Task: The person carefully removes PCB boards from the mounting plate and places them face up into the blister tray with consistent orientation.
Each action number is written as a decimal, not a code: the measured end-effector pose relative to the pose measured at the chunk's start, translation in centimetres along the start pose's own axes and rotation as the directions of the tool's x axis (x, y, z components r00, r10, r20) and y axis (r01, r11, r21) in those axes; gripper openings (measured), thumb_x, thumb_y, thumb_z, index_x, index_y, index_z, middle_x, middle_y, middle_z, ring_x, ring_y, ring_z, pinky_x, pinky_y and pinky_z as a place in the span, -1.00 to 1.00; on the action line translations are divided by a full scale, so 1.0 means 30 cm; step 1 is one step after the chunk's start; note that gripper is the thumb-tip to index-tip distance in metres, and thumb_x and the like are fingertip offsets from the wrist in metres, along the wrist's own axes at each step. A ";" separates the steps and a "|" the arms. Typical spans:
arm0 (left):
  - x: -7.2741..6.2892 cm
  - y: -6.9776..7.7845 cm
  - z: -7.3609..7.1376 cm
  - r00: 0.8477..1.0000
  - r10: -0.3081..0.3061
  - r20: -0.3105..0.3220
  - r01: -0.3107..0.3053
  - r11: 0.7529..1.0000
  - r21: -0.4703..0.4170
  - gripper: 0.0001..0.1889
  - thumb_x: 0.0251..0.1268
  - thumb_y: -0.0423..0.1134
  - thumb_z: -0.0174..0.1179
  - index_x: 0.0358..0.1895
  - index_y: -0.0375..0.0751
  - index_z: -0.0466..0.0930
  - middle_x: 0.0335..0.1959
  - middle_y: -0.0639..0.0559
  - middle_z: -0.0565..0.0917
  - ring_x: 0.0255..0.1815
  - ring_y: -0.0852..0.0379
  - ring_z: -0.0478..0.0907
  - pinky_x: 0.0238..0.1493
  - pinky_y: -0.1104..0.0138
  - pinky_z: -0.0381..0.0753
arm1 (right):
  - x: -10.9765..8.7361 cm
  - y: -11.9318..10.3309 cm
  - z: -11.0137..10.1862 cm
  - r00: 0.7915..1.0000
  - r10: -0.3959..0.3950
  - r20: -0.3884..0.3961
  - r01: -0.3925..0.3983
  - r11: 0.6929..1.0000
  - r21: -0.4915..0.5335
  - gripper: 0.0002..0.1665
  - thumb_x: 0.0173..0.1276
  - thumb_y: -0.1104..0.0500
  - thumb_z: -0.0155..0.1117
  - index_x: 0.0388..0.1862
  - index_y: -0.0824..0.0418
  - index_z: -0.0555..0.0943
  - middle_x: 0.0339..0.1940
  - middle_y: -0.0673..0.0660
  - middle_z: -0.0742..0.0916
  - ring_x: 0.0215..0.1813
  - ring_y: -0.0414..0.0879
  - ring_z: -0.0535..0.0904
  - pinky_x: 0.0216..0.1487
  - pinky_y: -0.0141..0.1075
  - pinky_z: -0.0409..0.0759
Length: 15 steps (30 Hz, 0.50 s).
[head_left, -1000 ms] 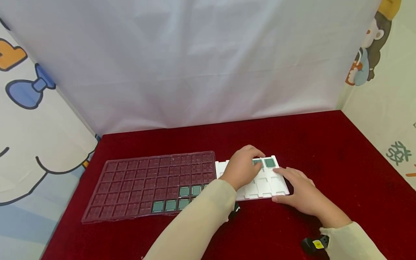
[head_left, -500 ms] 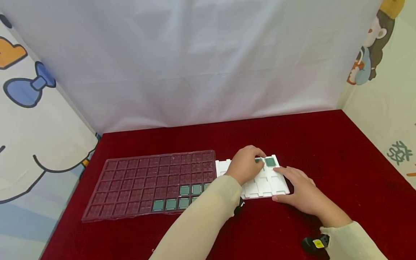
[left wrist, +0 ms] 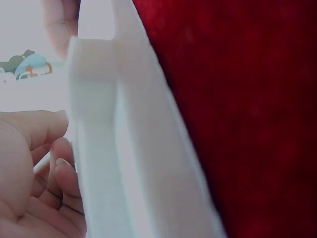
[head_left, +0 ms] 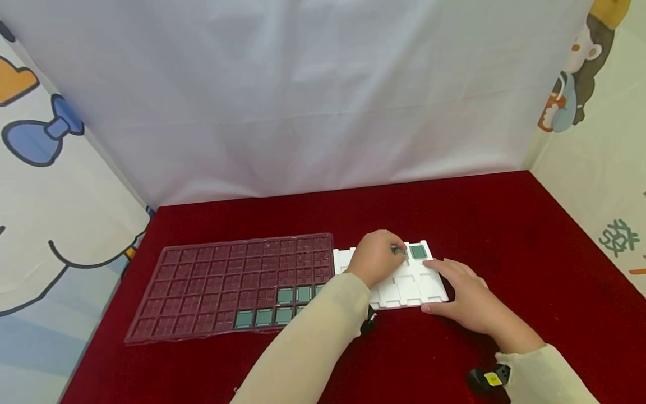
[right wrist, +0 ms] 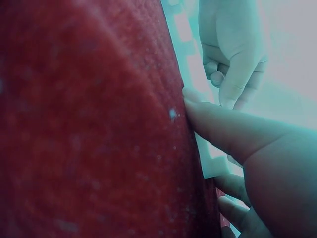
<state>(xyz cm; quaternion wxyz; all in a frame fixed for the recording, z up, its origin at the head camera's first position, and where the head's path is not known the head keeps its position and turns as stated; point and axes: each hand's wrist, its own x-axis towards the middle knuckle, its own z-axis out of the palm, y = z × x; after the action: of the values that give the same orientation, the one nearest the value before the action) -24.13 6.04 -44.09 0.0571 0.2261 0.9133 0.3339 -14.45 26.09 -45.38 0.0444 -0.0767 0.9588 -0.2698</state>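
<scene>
In the head view, a white tray (head_left: pixel 419 286) with shallow square pockets lies on the red cloth. My left hand (head_left: pixel 375 257) reaches over it, thumb and index finger pinching a green square chip (head_left: pixel 397 250) at a back-row pocket. Another green chip (head_left: pixel 418 252) sits in the back right corner pocket. My right hand (head_left: pixel 464 294) grips the tray's right end, thumb at the front edge and fingers along the side. The left wrist view shows the left thumb (left wrist: pixel 44 126) and curled fingers beyond the tray's pale edge; the chip is hidden there.
Left of the white tray lies a long clear plastic tray (head_left: pixel 217 280) with many pockets. Several green chips (head_left: pixel 264 317) fill its front right pockets, partly behind the left sleeve (head_left: pixel 313 331). A white curtain (head_left: pixel 323 112) hangs behind the table.
My left hand moves slightly right, then back left, staying over the same back-row pocket. The right hand keeps its hold on the tray's end.
</scene>
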 end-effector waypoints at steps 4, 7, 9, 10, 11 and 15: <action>-0.002 -0.002 0.004 1.000 0.001 0.001 -0.001 1.000 0.009 -0.89 0.39 -0.21 0.36 -0.11 0.01 0.82 0.04 0.18 0.70 0.16 0.22 0.58 0.21 0.38 0.50 | 0.003 -0.001 0.000 1.000 0.004 0.001 -0.004 1.000 -0.001 0.05 0.16 -0.12 0.62 0.54 0.17 0.37 0.49 0.43 0.41 0.50 0.41 0.19 0.28 0.49 0.14; -0.004 -0.001 0.006 1.000 0.004 -0.007 -0.004 1.000 0.019 -0.90 0.38 -0.21 0.37 -0.11 0.00 0.82 0.03 0.17 0.71 0.14 0.22 0.59 0.20 0.38 0.51 | 0.003 -0.003 0.000 1.000 0.007 0.003 -0.007 1.000 -0.002 0.05 0.16 -0.13 0.62 0.54 0.17 0.36 0.49 0.43 0.41 0.50 0.42 0.19 0.28 0.49 0.14; -0.003 -0.001 0.009 1.000 0.006 -0.014 -0.005 1.000 0.024 -0.90 0.38 -0.22 0.37 -0.12 0.00 0.82 0.03 0.16 0.71 0.14 0.21 0.59 0.19 0.37 0.52 | 0.003 -0.003 0.000 1.000 0.008 0.005 -0.008 1.000 -0.001 0.05 0.16 -0.13 0.62 0.54 0.16 0.36 0.49 0.43 0.41 0.50 0.42 0.19 0.28 0.49 0.14; -0.003 -0.002 0.011 1.000 0.006 -0.016 -0.005 1.000 0.027 -0.90 0.38 -0.22 0.37 -0.12 0.00 0.82 0.03 0.16 0.71 0.14 0.21 0.59 0.19 0.37 0.52 | 0.003 -0.003 0.000 1.000 0.009 0.005 -0.009 1.000 -0.001 0.05 0.16 -0.13 0.62 0.54 0.16 0.37 0.49 0.43 0.41 0.50 0.42 0.19 0.28 0.49 0.14; -0.002 -0.002 0.013 1.000 0.006 -0.017 -0.006 1.000 0.029 -0.90 0.37 -0.22 0.37 -0.12 0.00 0.82 0.03 0.16 0.71 0.13 0.21 0.59 0.18 0.37 0.52 | 0.003 -0.003 0.000 1.000 0.009 0.005 -0.009 1.000 -0.001 0.05 0.16 -0.13 0.62 0.54 0.16 0.37 0.49 0.43 0.41 0.50 0.42 0.19 0.28 0.49 0.15; 0.002 -0.006 0.023 0.999 0.008 -0.034 -0.006 0.999 0.038 -0.91 0.35 -0.23 0.39 -0.15 0.00 0.82 0.00 0.16 0.71 0.10 0.22 0.60 0.15 0.38 0.53 | 0.003 -0.001 0.004 1.000 0.011 0.003 -0.011 1.000 -0.002 0.06 0.15 -0.14 0.62 0.54 0.15 0.37 0.49 0.42 0.41 0.50 0.41 0.18 0.28 0.49 0.14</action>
<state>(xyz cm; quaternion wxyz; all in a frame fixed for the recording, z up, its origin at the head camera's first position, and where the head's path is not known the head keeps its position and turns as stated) -24.08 6.35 -44.73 0.0359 0.2246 0.9195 0.3206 -14.53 25.99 -45.46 0.0473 -0.0719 0.9594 -0.2684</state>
